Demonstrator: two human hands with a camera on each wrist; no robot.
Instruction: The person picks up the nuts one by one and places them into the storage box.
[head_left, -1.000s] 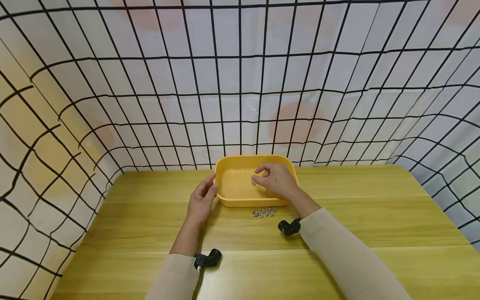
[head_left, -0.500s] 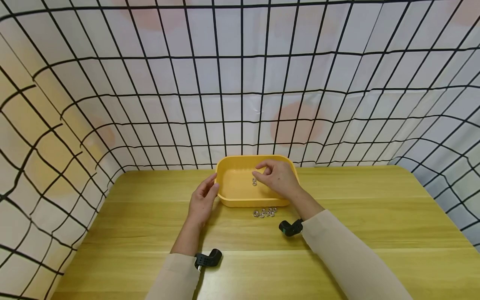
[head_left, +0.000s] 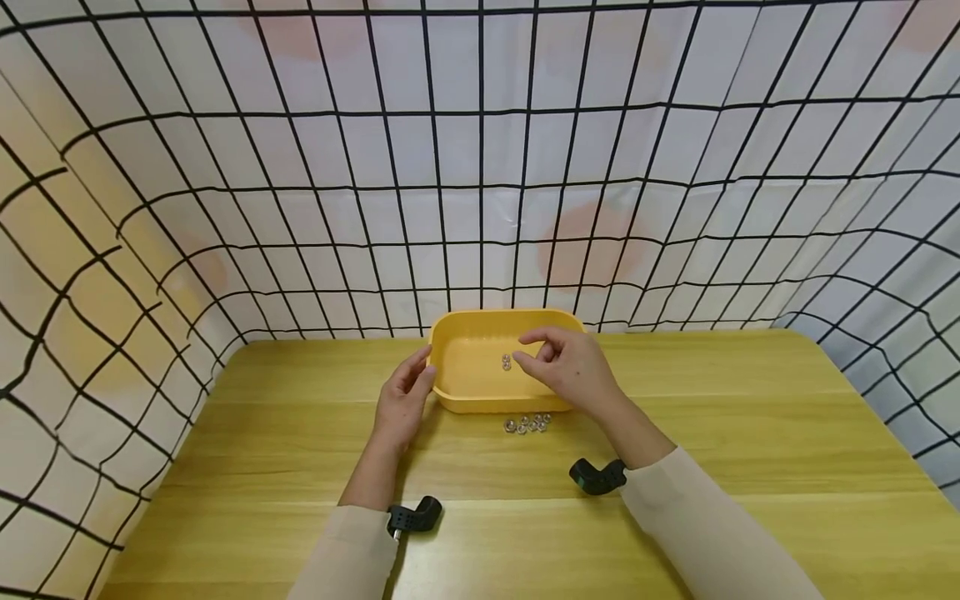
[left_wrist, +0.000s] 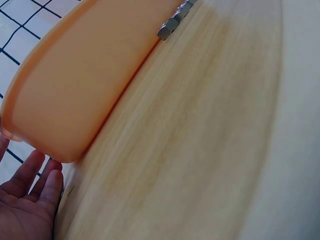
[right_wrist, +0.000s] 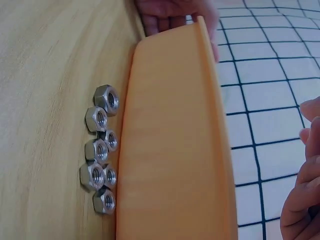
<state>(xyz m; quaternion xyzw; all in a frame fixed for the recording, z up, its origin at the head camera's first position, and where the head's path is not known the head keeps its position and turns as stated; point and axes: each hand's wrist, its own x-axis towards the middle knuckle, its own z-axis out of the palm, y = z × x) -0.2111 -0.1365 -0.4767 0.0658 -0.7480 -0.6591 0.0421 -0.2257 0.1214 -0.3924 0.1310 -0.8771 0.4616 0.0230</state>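
A yellow plastic tray (head_left: 468, 406) stands on the table with two small metal nuts (head_left: 506, 362) inside, side by side. My left hand (head_left: 401, 406) rests its fingertips against the tray's left end; the left wrist view shows the fingers (left_wrist: 31, 172) fairly straight at the outer wall. Over the tray's right half hovers my right hand (head_left: 573, 371), thumb and index finger apart, with nothing between them. Several hex nuts (head_left: 528, 424) lie in a cluster along the tray's near side. The right wrist view shows these nuts (right_wrist: 100, 150) up close, one larger than some others.
The wooden table (head_left: 480, 533) stretches out on both sides of the tray. Behind it hangs a black grid net (head_left: 480, 183) before a pale cloth. A small black wrist camera (head_left: 597, 477) sits on the right sleeve, another camera (head_left: 416, 515) on the left.
My right hand has drawn back to the right, away from the two nuts in the tray. Both nuts now show fully. The left hand stays at the tray's end.
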